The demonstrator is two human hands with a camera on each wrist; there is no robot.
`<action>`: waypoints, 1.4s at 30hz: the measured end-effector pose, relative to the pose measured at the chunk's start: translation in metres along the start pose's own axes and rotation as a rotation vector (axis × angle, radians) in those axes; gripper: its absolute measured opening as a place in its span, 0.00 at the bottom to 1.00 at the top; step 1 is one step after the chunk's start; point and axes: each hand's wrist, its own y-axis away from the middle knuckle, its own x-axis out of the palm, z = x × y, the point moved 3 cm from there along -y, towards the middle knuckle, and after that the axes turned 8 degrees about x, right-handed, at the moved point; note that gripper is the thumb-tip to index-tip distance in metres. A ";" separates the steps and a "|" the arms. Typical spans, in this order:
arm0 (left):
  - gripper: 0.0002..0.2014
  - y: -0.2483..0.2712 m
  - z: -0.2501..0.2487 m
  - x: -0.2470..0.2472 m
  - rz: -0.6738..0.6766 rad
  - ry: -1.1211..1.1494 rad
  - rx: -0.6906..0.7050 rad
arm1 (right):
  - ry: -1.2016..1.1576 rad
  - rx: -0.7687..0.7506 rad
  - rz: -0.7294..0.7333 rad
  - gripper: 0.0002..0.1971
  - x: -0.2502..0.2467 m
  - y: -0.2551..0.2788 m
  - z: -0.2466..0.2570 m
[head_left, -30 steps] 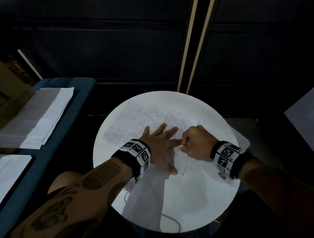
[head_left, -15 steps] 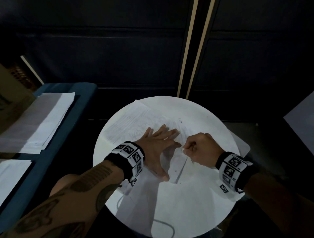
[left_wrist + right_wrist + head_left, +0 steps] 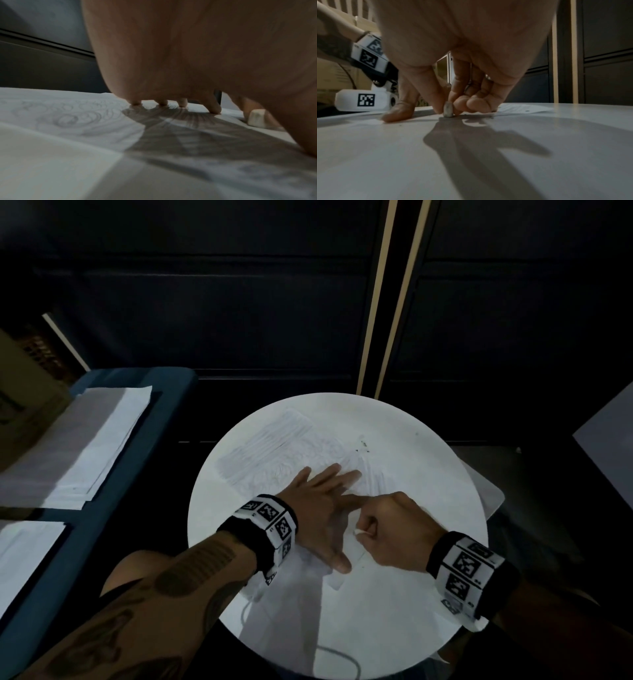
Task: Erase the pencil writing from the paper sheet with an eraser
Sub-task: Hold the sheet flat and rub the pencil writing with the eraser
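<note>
A white paper sheet (image 3: 274,453) covered in grey pencil scribbles lies on the round white table (image 3: 394,594). My left hand (image 3: 322,508) lies flat on the sheet with fingers spread, pressing it down; the left wrist view shows its fingertips (image 3: 214,108) on the scribbled paper (image 3: 68,119). My right hand (image 3: 394,529) is curled just right of the left thumb and pinches a small white eraser (image 3: 359,531). The eraser (image 3: 448,109) stands on edge between thumb and fingers, its tip touching the sheet, and appears as a pale block (image 3: 257,119) in the left wrist view.
A blue surface (image 3: 113,508) at the left carries stacks of paper (image 3: 82,440). A cardboard box (image 3: 24,405) stands at the far left. Dark panels with pale strips (image 3: 390,302) rise behind the table. A thin cable (image 3: 342,655) runs over the table's near edge.
My right hand with the eraser has slid back toward me and closer to the left thumb, after being out to the right half a second ago. The left hand stays pressed on the sheet.
</note>
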 end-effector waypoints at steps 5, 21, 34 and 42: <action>0.63 -0.004 0.000 0.001 -0.002 0.017 -0.014 | -0.022 0.130 -0.042 0.08 -0.013 -0.013 -0.013; 0.62 -0.003 -0.012 -0.007 0.020 0.014 -0.076 | 0.094 0.107 0.064 0.09 -0.015 -0.005 0.001; 0.62 -0.003 -0.012 -0.006 0.026 0.012 -0.072 | 0.068 0.190 0.040 0.06 -0.023 -0.018 -0.001; 0.62 -0.003 -0.011 -0.007 0.029 0.023 -0.061 | 0.067 0.204 0.020 0.09 -0.021 -0.022 -0.007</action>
